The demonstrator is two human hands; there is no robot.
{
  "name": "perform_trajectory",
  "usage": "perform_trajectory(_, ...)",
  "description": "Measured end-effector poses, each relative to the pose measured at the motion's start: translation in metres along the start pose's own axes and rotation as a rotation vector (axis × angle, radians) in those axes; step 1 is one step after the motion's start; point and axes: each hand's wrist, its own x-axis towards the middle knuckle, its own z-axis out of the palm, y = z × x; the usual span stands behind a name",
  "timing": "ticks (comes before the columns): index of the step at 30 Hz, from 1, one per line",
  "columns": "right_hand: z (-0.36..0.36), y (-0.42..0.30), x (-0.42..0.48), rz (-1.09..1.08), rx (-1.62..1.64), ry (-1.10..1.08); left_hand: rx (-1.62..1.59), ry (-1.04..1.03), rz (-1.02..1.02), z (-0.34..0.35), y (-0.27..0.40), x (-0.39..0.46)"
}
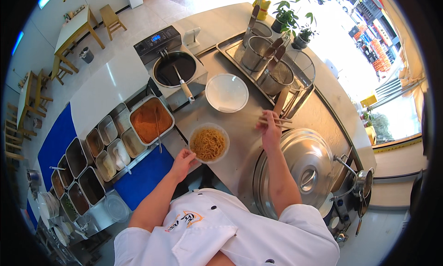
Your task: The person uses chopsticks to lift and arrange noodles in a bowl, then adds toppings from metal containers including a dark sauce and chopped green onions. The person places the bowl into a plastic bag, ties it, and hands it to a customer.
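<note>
My left hand (183, 164) pinches the lower left rim of a translucent plastic bowl (226, 140). Brown noodles (208, 144) fill the bowl, which is on the steel counter (238, 134). To the right, my right hand (270, 128) grips a pair of wooden chopsticks (284, 120), held roughly level above the counter; its fingers look slightly blurred. Just beyond that hand, a flat wooden utensil (281, 101) leans against a metal tray. A round whitish dish (227, 92) lies farther up the counter, between the noodles and the fryer.
A large lidded steel pot (308, 162) stands under my right forearm. At upper left is a fryer (174, 68) of dark liquid with a handled tool across it. The tray (238, 63) carries several strainer baskets. Seasoning pans, one with red-brown powder (147, 118), line the left.
</note>
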Motion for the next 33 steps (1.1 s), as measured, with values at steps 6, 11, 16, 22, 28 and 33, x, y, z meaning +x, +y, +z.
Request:
perform_trajectory(6,0.076,0.017,0.088,-1.015,-1.356,-0.415,-0.106,0.045,0.055,-0.01,-0.016,-0.004)
perform_trajectory(11,0.056,0.079,0.137,-0.579,-1.409,-0.585,-0.285,-0.029,0.092,-0.008,-0.028,-0.003)
perform_trajectory(16,0.066,0.047,0.086,-0.873,-1.623,-0.662,-0.384,-0.052,0.081,-0.005,-0.028,0.0)
perform_trajectory(22,0.009,0.082,-0.004,-0.189,-1.022,-0.448,-0.281,-0.06,0.072,-0.008,-0.014,-0.01)
perform_trajectory(28,0.01,0.068,-0.081,0.121,-0.662,-0.576,-0.298,-0.199,0.114,-0.014,0.003,-0.055)
perform_trajectory(33,0.064,0.036,-0.11,0.251,-0.445,-0.691,-0.418,-0.279,0.176,-0.026,0.033,-0.12)
